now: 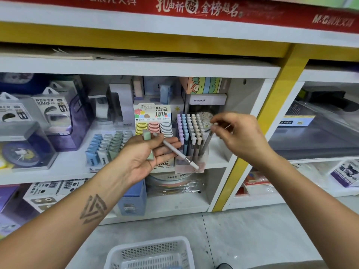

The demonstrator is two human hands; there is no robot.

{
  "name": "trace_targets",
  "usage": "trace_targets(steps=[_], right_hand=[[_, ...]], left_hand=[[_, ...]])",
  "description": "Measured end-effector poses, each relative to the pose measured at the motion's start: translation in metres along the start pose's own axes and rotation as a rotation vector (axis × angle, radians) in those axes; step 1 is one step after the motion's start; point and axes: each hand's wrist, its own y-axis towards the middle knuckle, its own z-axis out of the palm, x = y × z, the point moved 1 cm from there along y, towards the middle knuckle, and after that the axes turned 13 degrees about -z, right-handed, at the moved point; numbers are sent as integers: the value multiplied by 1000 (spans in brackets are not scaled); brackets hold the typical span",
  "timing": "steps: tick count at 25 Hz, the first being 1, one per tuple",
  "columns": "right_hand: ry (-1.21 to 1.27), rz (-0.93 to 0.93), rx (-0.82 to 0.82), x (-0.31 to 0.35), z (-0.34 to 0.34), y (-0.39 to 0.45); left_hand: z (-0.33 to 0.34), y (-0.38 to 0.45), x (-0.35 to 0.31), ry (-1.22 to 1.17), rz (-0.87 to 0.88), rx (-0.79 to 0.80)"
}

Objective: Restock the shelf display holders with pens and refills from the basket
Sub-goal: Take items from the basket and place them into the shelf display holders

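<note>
My left hand (149, 154), palm up in front of the shelf, holds a white pencil (175, 151) that slants down to the right, and a pale green eraser-like piece (149, 135). My right hand (240, 135) pinches the top of a grey pen (208, 137) that stands at the right edge of the clear pen holder (191, 152). The holder is packed with rows of purple, blue, cream and grey pens. Beside it stands a lead refill display (153, 124) with yellow, pink and grey cases. The white basket (151, 253) sits on the floor below.
Rows of blue, white and green erasers (108, 146) fill the shelf to the left, with power bank boxes (50, 111) further left. A yellow post (272, 121) divides this shelf bay from the one on the right. Boxes and bagged goods lie on the lower shelf.
</note>
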Motion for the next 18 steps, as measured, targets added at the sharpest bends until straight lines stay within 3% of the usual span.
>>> trace_targets(steps=[5, 9, 12, 14, 16, 18], right_hand=[[-73, -111, 120, 0, 17, -8], [24, 9, 183, -2, 20, -13], [-112, -21, 274, 0, 22, -11], [-175, -68, 241, 4, 20, -7], [-38, -21, 101, 13, 15, -4], [319, 155, 62, 21, 12, -1]], left_hand=[[-6, 2, -1, 12, 27, -56], [-7, 1, -4, -40, 39, -38], [-7, 0, -3, -91, 32, -22], [-7, 0, -4, -151, 25, -10], [-6, 0, -6, -203, 24, -5], [-4, -1, -7, -260, 29, 9]])
